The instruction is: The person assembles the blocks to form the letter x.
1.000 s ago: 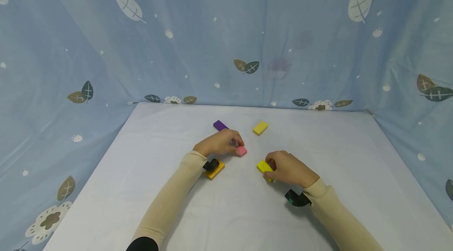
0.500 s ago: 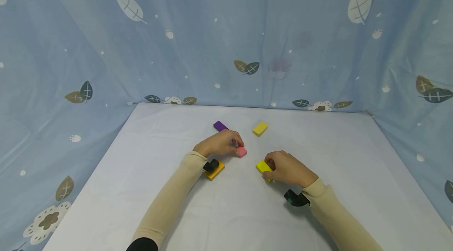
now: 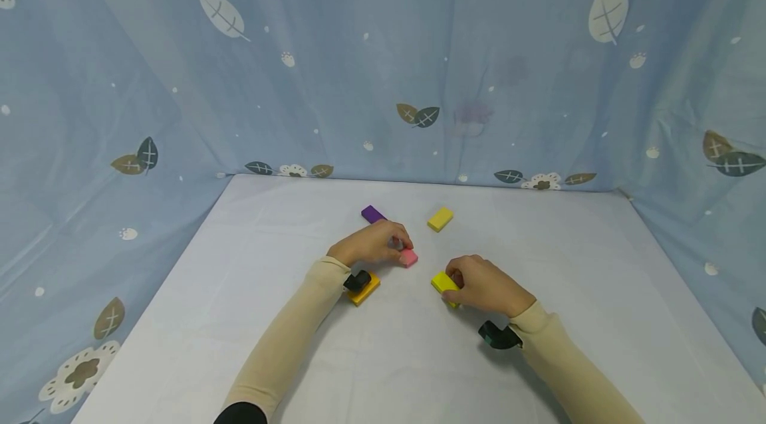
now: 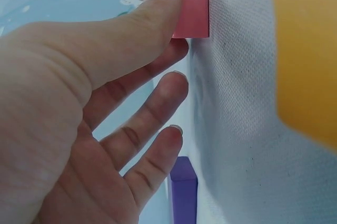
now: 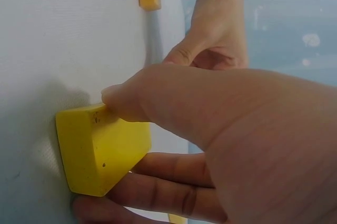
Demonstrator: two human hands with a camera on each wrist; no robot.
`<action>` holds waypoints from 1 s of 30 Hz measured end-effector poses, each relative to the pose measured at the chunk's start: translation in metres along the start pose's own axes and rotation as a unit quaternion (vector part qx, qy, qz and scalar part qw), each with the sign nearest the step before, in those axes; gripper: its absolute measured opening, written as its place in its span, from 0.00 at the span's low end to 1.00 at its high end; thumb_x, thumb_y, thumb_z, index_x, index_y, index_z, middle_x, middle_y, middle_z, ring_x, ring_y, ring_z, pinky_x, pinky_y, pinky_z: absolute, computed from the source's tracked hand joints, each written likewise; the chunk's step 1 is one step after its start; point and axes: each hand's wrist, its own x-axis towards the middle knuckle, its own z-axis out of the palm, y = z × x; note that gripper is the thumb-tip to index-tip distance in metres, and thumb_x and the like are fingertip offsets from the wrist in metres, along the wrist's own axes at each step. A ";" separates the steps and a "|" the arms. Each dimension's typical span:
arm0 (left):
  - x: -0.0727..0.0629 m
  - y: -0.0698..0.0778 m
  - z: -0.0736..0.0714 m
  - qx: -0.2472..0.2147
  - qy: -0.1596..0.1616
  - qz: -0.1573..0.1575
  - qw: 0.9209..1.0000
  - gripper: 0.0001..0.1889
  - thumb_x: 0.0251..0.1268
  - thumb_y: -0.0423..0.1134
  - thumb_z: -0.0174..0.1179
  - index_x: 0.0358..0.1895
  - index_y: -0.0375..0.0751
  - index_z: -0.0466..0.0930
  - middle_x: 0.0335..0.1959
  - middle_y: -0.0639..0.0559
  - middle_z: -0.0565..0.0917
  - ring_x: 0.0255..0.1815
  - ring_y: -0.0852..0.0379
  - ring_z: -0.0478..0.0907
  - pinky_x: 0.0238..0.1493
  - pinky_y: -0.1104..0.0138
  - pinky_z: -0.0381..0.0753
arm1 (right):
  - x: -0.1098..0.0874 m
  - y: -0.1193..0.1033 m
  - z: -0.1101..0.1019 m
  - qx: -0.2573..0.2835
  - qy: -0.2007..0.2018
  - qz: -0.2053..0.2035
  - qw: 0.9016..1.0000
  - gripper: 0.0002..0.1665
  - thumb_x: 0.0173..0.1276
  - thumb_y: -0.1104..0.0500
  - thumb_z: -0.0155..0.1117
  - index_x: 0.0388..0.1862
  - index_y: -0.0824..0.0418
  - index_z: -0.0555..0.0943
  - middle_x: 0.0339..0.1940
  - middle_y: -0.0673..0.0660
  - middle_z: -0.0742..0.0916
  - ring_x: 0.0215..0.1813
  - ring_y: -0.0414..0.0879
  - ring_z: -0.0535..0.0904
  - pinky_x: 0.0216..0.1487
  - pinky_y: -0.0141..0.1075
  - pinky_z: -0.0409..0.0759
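Note:
My left hand [image 3: 372,242] pinches a small pink block [image 3: 409,258] low over the white cloth, left of the middle. The left wrist view shows the thumb along one side of that pink block [image 4: 195,8], the lower fingers spread apart below it. To the right, my right hand [image 3: 489,286] grips a bright yellow block [image 3: 444,282] by its two sides. Up close in the right wrist view, thumb and fingers straddle the yellow block [image 5: 118,145], whose face has a few dark specks. Some of the right fingers are hidden behind it.
A purple block [image 3: 372,213] lies just beyond my left hand, partly covered by it. Farther back is a paler yellow block [image 3: 440,219]. An orange block [image 3: 366,291] sits below the left wrist, partly hidden by a black wrist camera [image 3: 358,280]. Blue patterned curtain [image 3: 335,65] encloses the table.
My right hand has slid slightly left with the yellow block, toward the pink one. The left hand and the pink block have stayed in place.

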 end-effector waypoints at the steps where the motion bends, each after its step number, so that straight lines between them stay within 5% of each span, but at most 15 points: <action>1: 0.000 0.000 0.000 0.000 0.000 -0.001 1.000 0.13 0.66 0.38 0.71 0.52 0.47 0.88 0.53 0.55 0.87 0.55 0.55 0.81 0.63 0.60 0.80 | 0.000 0.000 0.000 0.000 0.000 0.000 1.000 0.17 0.60 0.57 0.79 0.43 0.64 0.84 0.22 0.49 0.77 0.24 0.40 0.70 0.27 0.30 0.68; 30: 0.001 0.003 -0.002 0.012 -0.007 -0.003 1.000 0.13 0.67 0.36 0.70 0.53 0.44 0.88 0.54 0.53 0.87 0.56 0.54 0.81 0.64 0.60 0.80 | 0.007 -0.002 0.002 -0.003 0.008 -0.019 1.000 0.14 0.61 0.57 0.79 0.37 0.62 0.83 0.18 0.48 0.73 0.20 0.38 0.66 0.24 0.29 0.62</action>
